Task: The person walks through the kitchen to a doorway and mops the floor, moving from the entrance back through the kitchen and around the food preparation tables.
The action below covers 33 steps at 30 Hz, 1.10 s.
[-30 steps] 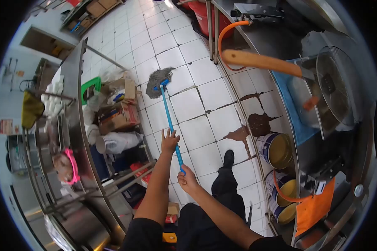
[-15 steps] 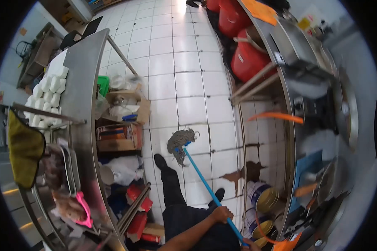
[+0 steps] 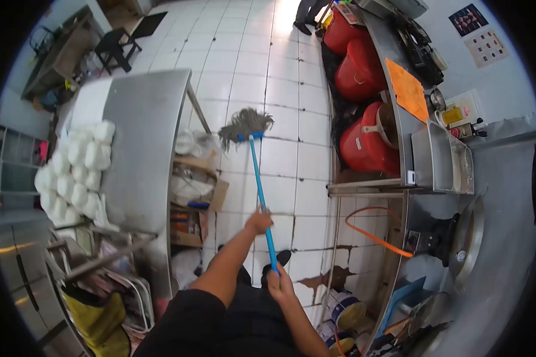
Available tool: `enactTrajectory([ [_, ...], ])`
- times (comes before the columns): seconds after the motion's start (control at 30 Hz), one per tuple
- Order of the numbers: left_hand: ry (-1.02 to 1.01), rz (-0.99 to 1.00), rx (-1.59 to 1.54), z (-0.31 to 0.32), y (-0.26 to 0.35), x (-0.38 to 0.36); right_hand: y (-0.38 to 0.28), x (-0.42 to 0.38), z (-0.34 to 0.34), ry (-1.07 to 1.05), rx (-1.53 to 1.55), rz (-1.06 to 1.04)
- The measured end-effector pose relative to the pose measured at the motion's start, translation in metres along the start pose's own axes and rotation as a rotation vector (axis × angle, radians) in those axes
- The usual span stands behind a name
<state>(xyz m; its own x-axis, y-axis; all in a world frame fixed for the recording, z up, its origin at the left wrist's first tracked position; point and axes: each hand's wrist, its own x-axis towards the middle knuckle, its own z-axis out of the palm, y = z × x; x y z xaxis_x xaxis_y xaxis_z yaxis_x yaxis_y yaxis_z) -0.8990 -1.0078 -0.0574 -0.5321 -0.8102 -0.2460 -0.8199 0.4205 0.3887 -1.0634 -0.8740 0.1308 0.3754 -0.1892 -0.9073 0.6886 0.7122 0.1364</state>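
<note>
A blue mop handle (image 3: 261, 187) runs forward from my body to a grey string mop head (image 3: 246, 124), which lies spread on the white tiled floor (image 3: 280, 157). My left hand (image 3: 259, 222) is wrapped round the middle of the handle. Nearer my body, my right hand (image 3: 280, 282) closes round its upper end. A blue clamp joins handle and mop head. My dark shoe (image 3: 284, 258) shows beside the handle.
On the left stands a steel table (image 3: 146, 119) with white bags (image 3: 77, 166) and boxes beneath. Along the right, a steel counter (image 3: 399, 128) has red bins (image 3: 366, 140) below, an orange hose (image 3: 372, 235) and brown stained floor. Another person's legs (image 3: 308, 15) show far ahead.
The mop head has moved forward, away from my feet. Both arms now reach further forward, and my right hand has come fully into view. The camera view has shifted.
</note>
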Motion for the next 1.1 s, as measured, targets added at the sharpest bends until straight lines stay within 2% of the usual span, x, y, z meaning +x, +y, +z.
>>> enactTrajectory([
  [0.03, -0.038, 0.062, -0.070, 0.036, 0.003, 0.003, 0.002, -0.015, -0.009, -0.048, -0.001, -0.010],
  [0.07, -0.071, 0.111, -0.114, 0.024, 0.025, 0.000, -0.001, -0.037, -0.024, -0.099, 0.003, -0.013],
  [0.1, -0.005, 0.205, -0.193, -0.004, 0.050, -0.010, -0.008, -0.064, -0.031, -0.132, 0.120, 0.113],
  [0.13, 0.041, 0.205, -0.247, -0.013, 0.071, -0.012, -0.020, -0.082, -0.035, -0.129, 0.291, 0.239],
  [0.17, 0.013, 0.195, -0.303, -0.052, 0.086, -0.012, -0.030, -0.094, -0.033, -0.111, 0.465, 0.373],
  [0.23, 0.066, 0.076, -0.453, -0.073, 0.075, 0.008, -0.060, -0.093, 0.016, 0.092, 0.215, 0.267],
  [0.27, -0.004, -0.011, -0.468, -0.082, 0.056, 0.022, -0.071, -0.077, 0.033, 0.037, 0.067, 0.262],
  [0.3, -0.060, -0.101, -0.480, -0.092, 0.030, 0.045, -0.086, -0.057, 0.065, 0.072, 0.024, 0.277],
  [0.37, 0.127, -0.201, -0.281, -0.099, -0.033, 0.092, -0.119, 0.003, 0.115, -0.024, 0.037, 0.274],
  [0.43, 0.095, -0.252, -0.070, -0.107, -0.120, 0.152, -0.158, 0.067, 0.184, -0.146, 0.215, 0.340],
  [0.47, 0.059, -0.244, 0.045, -0.084, -0.181, 0.181, -0.175, 0.096, 0.222, -0.139, 0.183, 0.290],
  [0.5, -0.057, -0.332, 0.006, -0.126, -0.209, 0.217, -0.194, 0.123, 0.262, -0.126, 0.138, 0.227],
  [0.57, 0.019, -0.413, 0.104, -0.160, -0.262, 0.272, -0.238, 0.157, 0.333, -0.154, 0.179, 0.214],
  [0.63, 0.015, -0.438, 0.114, -0.220, -0.258, 0.314, -0.285, 0.153, 0.360, -0.125, 0.111, 0.168],
  [0.67, 0.080, -0.447, 0.035, -0.221, -0.251, 0.327, -0.297, 0.147, 0.372, -0.114, 0.064, 0.158],
  [0.7, 0.128, -0.426, -0.041, -0.220, -0.235, 0.332, -0.312, 0.136, 0.357, -0.143, -0.007, 0.164],
  [0.73, 0.174, -0.401, -0.054, -0.191, -0.218, 0.336, -0.324, 0.120, 0.333, -0.062, -0.044, 0.158],
  [0.8, -0.073, -0.302, -0.347, -0.179, -0.163, 0.348, -0.356, 0.057, 0.304, -0.063, -0.097, 0.193],
  [0.87, 0.179, -0.247, -0.459, -0.218, -0.099, 0.350, -0.390, -0.009, 0.288, 0.072, -0.141, 0.206],
  [0.93, 0.368, -0.159, -0.635, -0.249, -0.058, 0.356, -0.412, -0.050, 0.311, 0.246, 0.097, 0.308],
  [1.03, 0.267, -0.157, -0.634, -0.267, -0.102, 0.375, -0.419, -0.036, 0.374, 0.341, -0.128, 0.249],
  [1.07, 0.194, -0.157, -0.518, -0.272, -0.128, 0.389, -0.419, -0.022, 0.400, 0.282, -0.090, 0.227],
  [1.1, 0.263, -0.161, -0.523, -0.270, -0.159, 0.403, -0.412, -0.005, 0.428, 0.246, 0.020, 0.231],
])
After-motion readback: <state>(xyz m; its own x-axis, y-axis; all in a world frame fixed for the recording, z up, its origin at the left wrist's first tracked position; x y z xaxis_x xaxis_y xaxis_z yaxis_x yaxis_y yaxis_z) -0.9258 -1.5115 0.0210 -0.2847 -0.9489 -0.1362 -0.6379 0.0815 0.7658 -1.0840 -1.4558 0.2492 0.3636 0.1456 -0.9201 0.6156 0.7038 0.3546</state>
